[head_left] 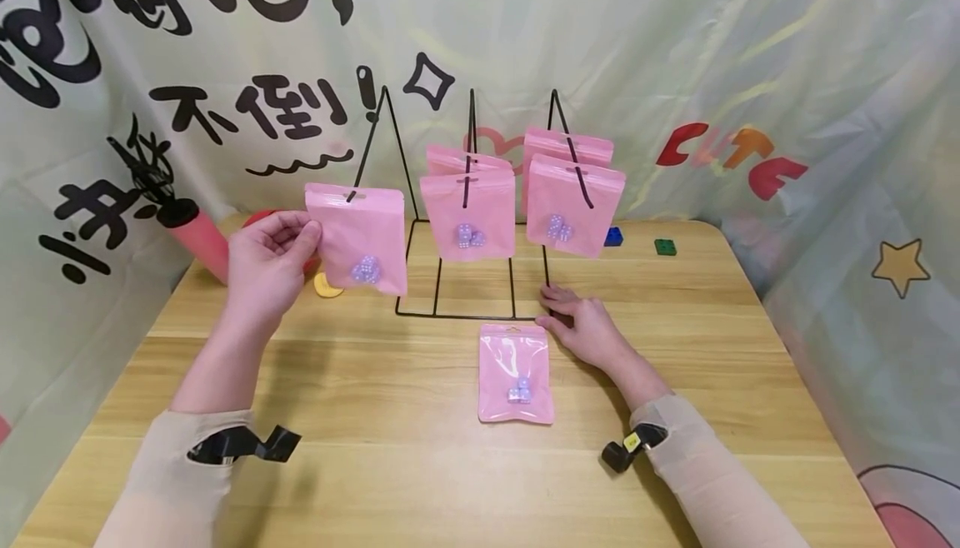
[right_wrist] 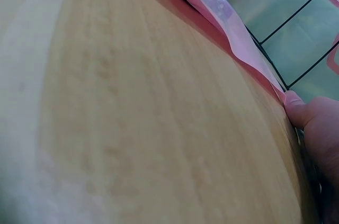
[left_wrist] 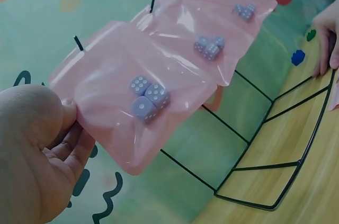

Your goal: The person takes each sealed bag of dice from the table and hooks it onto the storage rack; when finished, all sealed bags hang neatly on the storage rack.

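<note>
A pink zip bag (head_left: 356, 236) with several lilac dice (left_wrist: 150, 98) hangs on the left arm of a black wire rack (head_left: 465, 316). My left hand (head_left: 272, 269) pinches this bag by its left edge. At the rack's front right base corner, my right hand (head_left: 585, 331) grips the wire between thumb and fingers. Just left of that hand, another pink zip bag (head_left: 515, 356) with dice lies flat on the table. More pink bags hang in pairs on the middle arm, front bag (head_left: 450, 206), and on the right arm, front bag (head_left: 558, 190).
Green (head_left: 665, 246) and blue blocks (head_left: 613, 236) lie at the table's back right. A pink vase (head_left: 198, 240) with dark stems leans at the back left, near a yellow piece (head_left: 327, 286). Printed cloth (head_left: 637, 48) encloses the wooden table (head_left: 390, 465) at back and sides.
</note>
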Action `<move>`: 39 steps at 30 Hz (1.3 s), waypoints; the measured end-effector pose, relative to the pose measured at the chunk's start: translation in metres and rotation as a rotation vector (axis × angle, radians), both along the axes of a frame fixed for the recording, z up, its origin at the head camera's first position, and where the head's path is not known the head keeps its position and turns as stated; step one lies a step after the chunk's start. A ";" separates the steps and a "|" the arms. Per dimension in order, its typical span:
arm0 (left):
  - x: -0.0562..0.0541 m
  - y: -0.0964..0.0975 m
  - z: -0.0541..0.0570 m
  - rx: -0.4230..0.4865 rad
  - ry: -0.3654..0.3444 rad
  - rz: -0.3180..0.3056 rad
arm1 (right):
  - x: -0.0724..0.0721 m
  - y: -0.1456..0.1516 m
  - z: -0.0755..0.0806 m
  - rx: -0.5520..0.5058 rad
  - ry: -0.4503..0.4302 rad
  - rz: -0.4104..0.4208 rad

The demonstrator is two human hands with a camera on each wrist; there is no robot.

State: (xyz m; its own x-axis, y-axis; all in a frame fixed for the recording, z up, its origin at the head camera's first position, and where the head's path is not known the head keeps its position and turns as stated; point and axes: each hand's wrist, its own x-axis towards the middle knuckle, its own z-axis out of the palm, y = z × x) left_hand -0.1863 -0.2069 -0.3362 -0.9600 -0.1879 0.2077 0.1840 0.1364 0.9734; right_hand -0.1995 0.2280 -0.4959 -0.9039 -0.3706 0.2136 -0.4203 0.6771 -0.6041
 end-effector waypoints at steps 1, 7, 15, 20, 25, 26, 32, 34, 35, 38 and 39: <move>-0.002 0.001 0.000 -0.013 0.003 0.008 | 0.000 0.000 0.000 0.001 0.000 0.000; -0.019 0.004 0.000 0.034 -0.003 -0.004 | 0.000 0.000 0.000 0.006 -0.021 -0.012; -0.046 0.010 0.005 -0.027 -0.002 0.026 | 0.002 -0.002 0.000 0.011 -0.019 0.001; -0.061 0.013 0.006 -0.033 0.014 0.043 | 0.001 -0.001 0.000 0.014 -0.024 -0.003; -0.072 0.016 0.004 -0.011 0.035 0.038 | 0.002 -0.001 0.002 0.017 -0.013 0.000; -0.073 0.017 0.003 -0.006 0.035 0.038 | 0.002 -0.001 0.003 0.017 -0.011 0.001; -0.082 0.019 0.005 0.033 0.037 0.051 | 0.002 -0.002 0.004 0.014 -0.016 -0.001; -0.084 0.020 0.006 0.031 0.035 0.061 | 0.002 -0.002 0.004 0.013 -0.017 -0.003; -0.084 0.021 0.006 0.029 0.032 0.066 | 0.002 -0.002 0.004 0.013 -0.018 -0.004; -0.085 0.022 0.007 0.021 0.023 0.077 | 0.003 -0.002 0.004 0.015 -0.020 -0.005; -0.086 0.022 0.007 0.022 0.021 0.079 | 0.003 -0.002 0.004 0.015 -0.020 -0.005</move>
State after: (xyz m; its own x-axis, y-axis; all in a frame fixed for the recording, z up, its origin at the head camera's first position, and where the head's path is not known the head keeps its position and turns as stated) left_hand -0.2720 -0.1848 -0.3289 -0.9373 -0.2679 0.2229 0.1941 0.1298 0.9724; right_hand -0.1967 0.2264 -0.4915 -0.9099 -0.3687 0.1900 -0.4047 0.6883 -0.6020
